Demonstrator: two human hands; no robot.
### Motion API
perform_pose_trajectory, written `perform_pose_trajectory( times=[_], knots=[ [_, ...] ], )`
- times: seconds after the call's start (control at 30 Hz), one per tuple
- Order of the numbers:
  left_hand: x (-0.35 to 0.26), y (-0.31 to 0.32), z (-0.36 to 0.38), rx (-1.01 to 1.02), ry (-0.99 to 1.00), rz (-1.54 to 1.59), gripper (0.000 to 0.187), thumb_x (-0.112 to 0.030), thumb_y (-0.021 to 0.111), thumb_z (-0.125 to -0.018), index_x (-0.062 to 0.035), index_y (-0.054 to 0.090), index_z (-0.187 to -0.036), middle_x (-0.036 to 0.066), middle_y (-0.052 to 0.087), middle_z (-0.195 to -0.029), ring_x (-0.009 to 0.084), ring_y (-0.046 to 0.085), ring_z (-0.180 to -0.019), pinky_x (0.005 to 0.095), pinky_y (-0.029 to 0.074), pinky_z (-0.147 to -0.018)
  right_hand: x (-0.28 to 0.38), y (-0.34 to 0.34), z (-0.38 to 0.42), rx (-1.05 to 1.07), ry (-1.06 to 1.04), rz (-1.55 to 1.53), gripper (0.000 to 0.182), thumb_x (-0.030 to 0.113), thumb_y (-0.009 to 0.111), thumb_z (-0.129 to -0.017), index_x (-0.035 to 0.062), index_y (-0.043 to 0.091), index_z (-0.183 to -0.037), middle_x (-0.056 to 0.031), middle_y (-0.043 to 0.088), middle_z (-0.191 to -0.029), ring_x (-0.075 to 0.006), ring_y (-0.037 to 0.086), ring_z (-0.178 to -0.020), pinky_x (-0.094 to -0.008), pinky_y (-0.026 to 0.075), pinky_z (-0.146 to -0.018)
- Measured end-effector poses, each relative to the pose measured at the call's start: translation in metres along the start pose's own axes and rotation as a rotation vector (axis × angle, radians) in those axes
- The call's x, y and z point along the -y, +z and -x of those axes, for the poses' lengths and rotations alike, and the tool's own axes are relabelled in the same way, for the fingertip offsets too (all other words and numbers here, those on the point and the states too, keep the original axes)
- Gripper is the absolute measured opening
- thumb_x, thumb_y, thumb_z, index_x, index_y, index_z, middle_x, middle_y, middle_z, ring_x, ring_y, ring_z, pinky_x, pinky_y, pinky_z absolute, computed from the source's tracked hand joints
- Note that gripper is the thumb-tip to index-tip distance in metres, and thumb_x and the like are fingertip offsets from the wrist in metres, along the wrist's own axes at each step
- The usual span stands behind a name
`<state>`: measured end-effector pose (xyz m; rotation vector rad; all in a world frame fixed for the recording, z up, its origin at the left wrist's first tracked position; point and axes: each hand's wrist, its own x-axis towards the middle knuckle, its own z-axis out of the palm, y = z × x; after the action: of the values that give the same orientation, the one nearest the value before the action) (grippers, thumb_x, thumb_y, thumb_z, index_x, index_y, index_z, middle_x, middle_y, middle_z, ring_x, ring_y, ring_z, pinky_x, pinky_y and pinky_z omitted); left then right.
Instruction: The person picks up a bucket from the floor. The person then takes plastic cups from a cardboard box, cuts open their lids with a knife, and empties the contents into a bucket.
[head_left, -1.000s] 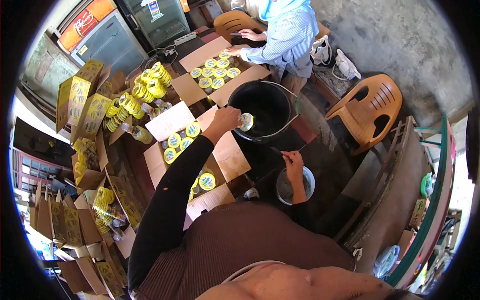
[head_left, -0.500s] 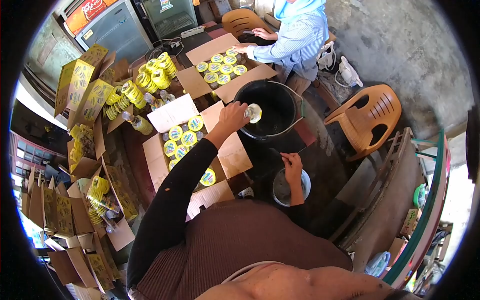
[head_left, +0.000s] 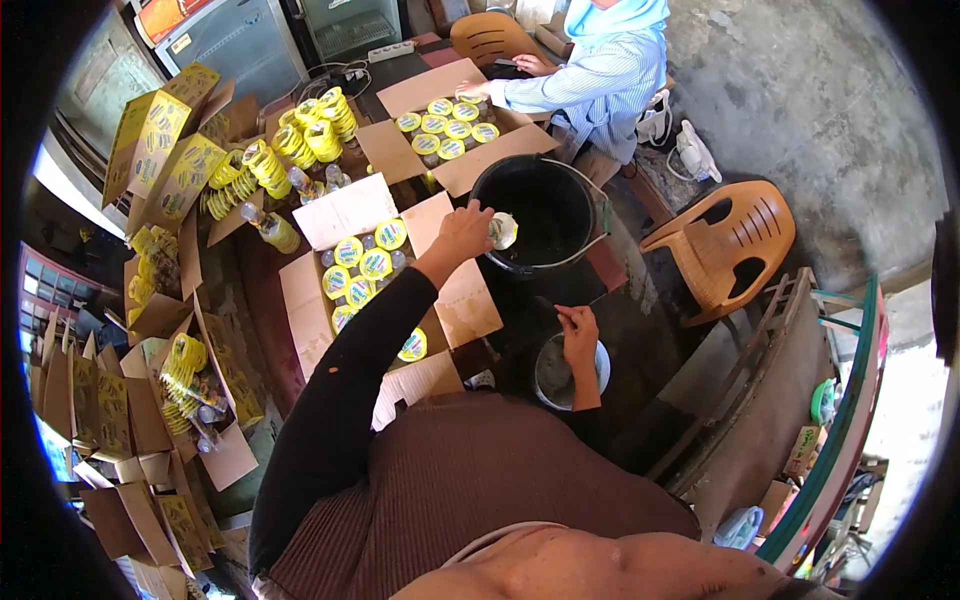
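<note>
My left hand [head_left: 462,236] grips a plastic drink cup [head_left: 503,231], tipped over the left rim of a large black bucket [head_left: 489,258]; its pale, yellow-marked end faces the bucket's inside. Closed in a pinch, my right hand [head_left: 577,333] is above a small light-coloured bucket [head_left: 604,372]. A thin, dark object shows at its fingertips, too slim to make out. Under my left forearm stands an open carton [head_left: 310,318] holding cups with yellow-printed lids [head_left: 376,264].
Across the table, a person in a striped sleeve [head_left: 560,85] reaches to another carton [head_left: 480,165] of lidded cups. Stacked yellow rings [head_left: 265,168] and bottles [head_left: 275,230] stand at the left, near more cartons [head_left: 160,140]. A brown plastic chair [head_left: 725,245] stands right.
My left hand stays at the bucket rim with the cup, which has turned slightly. My right hand has hardly moved. The whole view has shifted a little.
</note>
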<state>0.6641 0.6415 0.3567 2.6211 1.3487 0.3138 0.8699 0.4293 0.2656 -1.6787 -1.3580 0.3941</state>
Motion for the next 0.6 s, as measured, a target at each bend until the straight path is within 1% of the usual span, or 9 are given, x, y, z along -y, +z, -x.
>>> perform_pose_trajectory(
  times=[0.1,0.13,0.2,0.23,0.33,0.4,0.47,0.53,0.6],
  knots=[
    [0.000,0.003,-0.004,-0.151,0.067,0.064,0.040,-0.018,0.074,-0.067,-0.0086,0.057,-0.101,0.012,0.052,-0.100,0.0320,0.060,-0.094,0.0438,0.054,-0.073,-0.005,-0.001,-0.006,0.000,-0.034,0.000,0.017,0.006,0.064,-0.085,0.0073,0.072,-0.100,-0.0085,0.053,-0.083,-0.0239,0.052,-0.078,-0.0345,0.043,-0.070],
    [0.001,0.004,-0.004,-0.149,0.067,0.065,0.040,-0.018,0.074,-0.067,-0.0086,0.057,-0.101,0.012,0.052,-0.100,0.0320,0.060,-0.094,0.0438,0.054,-0.073,-0.007,0.000,-0.003,0.007,-0.028,0.002,0.018,0.006,0.064,-0.085,0.0074,0.072,-0.101,-0.0087,0.053,-0.084,-0.0243,0.052,-0.079,-0.0348,0.043,-0.070],
    [0.005,0.007,-0.001,0.036,0.001,0.003,0.041,-0.018,0.075,-0.067,-0.0094,0.059,-0.104,0.012,0.053,-0.100,0.0312,0.060,-0.095,0.0428,0.054,-0.073,-0.009,0.001,0.001,0.017,-0.022,0.006,0.018,0.005,0.064,-0.085,0.0076,0.072,-0.101,-0.0090,0.053,-0.084,-0.0246,0.052,-0.079,-0.0352,0.043,-0.070],
    [0.006,0.008,0.000,-0.020,0.051,0.039,0.040,-0.018,0.073,-0.069,-0.0100,0.060,-0.106,0.011,0.054,-0.099,0.0309,0.060,-0.095,0.0420,0.055,-0.073,-0.007,0.000,-0.001,0.024,-0.027,0.011,0.018,0.005,0.064,-0.085,0.0077,0.072,-0.101,-0.0092,0.053,-0.084,-0.0248,0.053,-0.079,-0.0355,0.043,-0.070],
    [0.002,0.014,0.005,-0.022,0.032,-0.054,0.034,-0.016,0.070,-0.072,-0.0100,0.060,-0.104,0.011,0.054,-0.100,0.0308,0.060,-0.094,0.0416,0.055,-0.071,-0.006,0.001,-0.001,0.014,-0.043,0.044,0.018,0.005,0.064,-0.085,0.0073,0.072,-0.101,-0.0094,0.054,-0.085,-0.0250,0.053,-0.080,-0.0357,0.043,-0.071],
    [0.005,0.017,0.009,-0.042,0.030,0.025,0.029,-0.013,0.068,-0.073,-0.0103,0.061,-0.100,0.011,0.053,-0.098,0.0296,0.059,-0.090,0.0406,0.054,-0.070,-0.004,0.001,-0.001,0.005,-0.047,0.018,0.017,0.005,0.064,-0.085,0.0067,0.072,-0.100,-0.0093,0.054,-0.086,-0.0250,0.053,-0.081,-0.0362,0.044,-0.071],
    [0.002,0.013,0.008,-0.385,0.214,0.051,0.025,-0.012,0.068,-0.072,-0.0106,0.062,-0.096,0.010,0.052,-0.096,0.0281,0.058,-0.086,0.0400,0.052,-0.071,-0.001,0.000,-0.002,0.052,0.035,0.011,0.017,0.005,0.064,-0.085,0.0065,0.072,-0.100,-0.0092,0.054,-0.086,-0.0247,0.054,-0.082,-0.0356,0.044,-0.071],
    [0.006,0.019,0.014,-0.353,0.232,0.015,0.026,-0.011,0.068,-0.072,-0.0109,0.060,-0.097,0.009,0.051,-0.095,0.0272,0.057,-0.084,0.0399,0.051,-0.073,0.001,0.001,-0.001,0.037,0.018,0.015,0.017,0.005,0.064,-0.085,0.0068,0.072,-0.100,-0.0090,0.054,-0.086,-0.0243,0.054,-0.081,-0.0350,0.044,-0.071],
    [0.010,0.025,0.015,-0.180,0.173,-0.038,0.040,-0.012,0.071,-0.074,-0.0143,0.060,-0.113,0.009,0.053,-0.097,0.0279,0.057,-0.089,0.0404,0.051,-0.076,0.000,0.000,-0.003,0.027,-0.017,0.023,0.018,0.005,0.064,-0.084,0.0072,0.072,-0.100,-0.0088,0.054,-0.086,-0.0238,0.053,-0.081,-0.0344,0.044,-0.071]
  ],
)
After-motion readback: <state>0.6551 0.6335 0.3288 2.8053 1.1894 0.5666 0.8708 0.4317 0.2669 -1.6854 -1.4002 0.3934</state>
